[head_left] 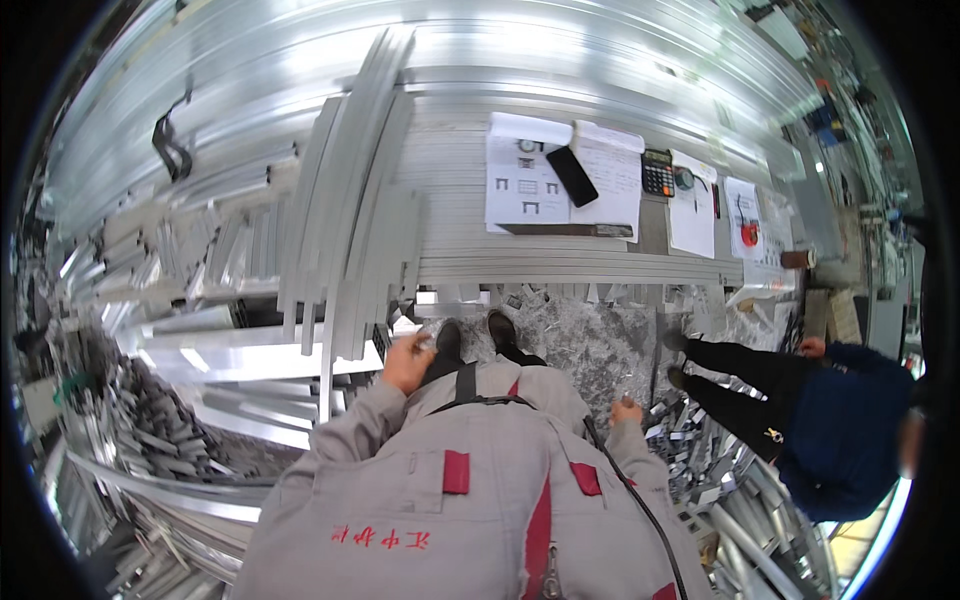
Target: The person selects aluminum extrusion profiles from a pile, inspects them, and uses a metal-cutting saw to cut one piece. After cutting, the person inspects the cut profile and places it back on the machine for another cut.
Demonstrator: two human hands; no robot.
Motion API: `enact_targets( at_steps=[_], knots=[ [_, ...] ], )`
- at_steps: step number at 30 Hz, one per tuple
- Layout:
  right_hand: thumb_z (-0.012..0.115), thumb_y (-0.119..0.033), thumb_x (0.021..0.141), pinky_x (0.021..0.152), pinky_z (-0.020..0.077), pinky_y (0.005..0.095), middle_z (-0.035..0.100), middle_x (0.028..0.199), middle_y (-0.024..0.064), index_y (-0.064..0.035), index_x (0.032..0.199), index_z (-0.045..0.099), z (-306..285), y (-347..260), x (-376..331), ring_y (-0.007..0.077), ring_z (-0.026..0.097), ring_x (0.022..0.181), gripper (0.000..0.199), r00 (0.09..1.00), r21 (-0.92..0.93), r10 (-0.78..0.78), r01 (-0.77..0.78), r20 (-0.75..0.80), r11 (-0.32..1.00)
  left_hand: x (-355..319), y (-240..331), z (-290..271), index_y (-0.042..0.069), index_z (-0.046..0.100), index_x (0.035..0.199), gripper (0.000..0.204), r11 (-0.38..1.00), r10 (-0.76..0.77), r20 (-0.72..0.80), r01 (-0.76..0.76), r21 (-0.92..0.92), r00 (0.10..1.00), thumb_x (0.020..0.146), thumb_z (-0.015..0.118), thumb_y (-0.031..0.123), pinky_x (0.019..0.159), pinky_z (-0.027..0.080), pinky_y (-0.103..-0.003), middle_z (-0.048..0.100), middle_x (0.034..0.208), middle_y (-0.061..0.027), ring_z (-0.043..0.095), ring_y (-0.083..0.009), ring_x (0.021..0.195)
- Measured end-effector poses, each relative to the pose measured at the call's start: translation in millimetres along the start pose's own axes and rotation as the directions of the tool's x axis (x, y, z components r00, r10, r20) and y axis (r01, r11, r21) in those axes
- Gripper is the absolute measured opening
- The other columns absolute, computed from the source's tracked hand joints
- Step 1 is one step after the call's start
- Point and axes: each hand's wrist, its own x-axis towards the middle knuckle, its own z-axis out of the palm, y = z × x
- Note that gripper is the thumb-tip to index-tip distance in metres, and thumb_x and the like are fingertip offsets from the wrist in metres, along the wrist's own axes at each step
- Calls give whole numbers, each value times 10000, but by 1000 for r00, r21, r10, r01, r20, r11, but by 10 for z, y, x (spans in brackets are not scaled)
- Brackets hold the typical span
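Observation:
My left hand (408, 362) is held at hip height, just right of a stack of long silvery metal profiles (350, 220) that juts over the bench edge. Its fingers are curled inward. A pale patch shows by the fingertips, and I cannot make out whether it is held. My right hand (626, 411) hangs low at my other side, above the littered floor. Its fingers are folded into a loose fist, and nothing sticks out of it. Neither hand touches the bench (460, 262).
On the bench are an open notebook (622, 150) under a black phone (572, 177), a calculator (657, 173), paper sheets (692, 225) and a brown cup (797, 259). A person in dark blue (845, 425) stands at right. Metal offcuts (165, 440) heap at left; scraps (590, 335) litter the floor.

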Motion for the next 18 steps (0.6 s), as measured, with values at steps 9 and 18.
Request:
enact_targets(
  at_steps=[9,18],
  knots=[
    [784,-86,766,556,516,355,715,916,104,-25,1157,690,322,146,-767,214,661,679,406,961,76,-104,87,255,993,469,-684,-1074,94,637,1338,522,922,141,-590,112,371,795,864,782,258,1133,417,-479,553,1436,-147,471,-369,1362],
    [792,-164,765,644,545,359,734,988,131,13,1264,660,429,-530,-816,225,691,774,546,916,-54,-204,237,345,970,199,-1235,-1173,87,697,1231,411,988,-1,-630,100,122,777,856,768,241,1124,442,-444,567,1417,-136,522,-349,1321]
  ],
)
